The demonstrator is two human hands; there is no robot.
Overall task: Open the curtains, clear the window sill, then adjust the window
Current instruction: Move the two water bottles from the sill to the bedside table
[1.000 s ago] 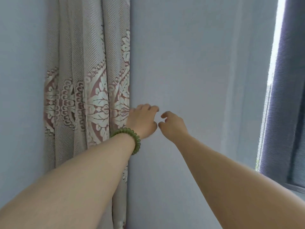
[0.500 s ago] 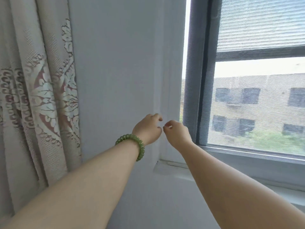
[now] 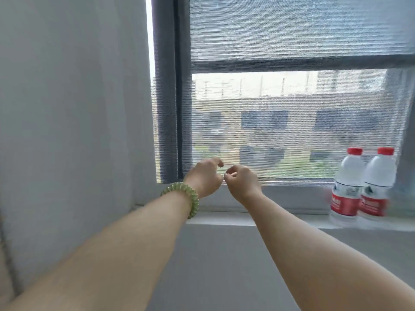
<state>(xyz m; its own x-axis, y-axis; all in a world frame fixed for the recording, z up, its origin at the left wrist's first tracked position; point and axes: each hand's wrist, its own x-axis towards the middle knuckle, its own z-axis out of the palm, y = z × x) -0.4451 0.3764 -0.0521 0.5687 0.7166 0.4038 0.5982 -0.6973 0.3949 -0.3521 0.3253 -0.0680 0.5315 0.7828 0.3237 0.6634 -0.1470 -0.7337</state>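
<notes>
Hands at the window, sill not yet cleared

Left hand (image 3: 205, 178) and right hand (image 3: 241, 184) hover loosely curled, each grip empty; two bottles (image 3: 361, 187) stand far right on the window sill (image 3: 280, 217), probably needing a rightward reach.
</notes>
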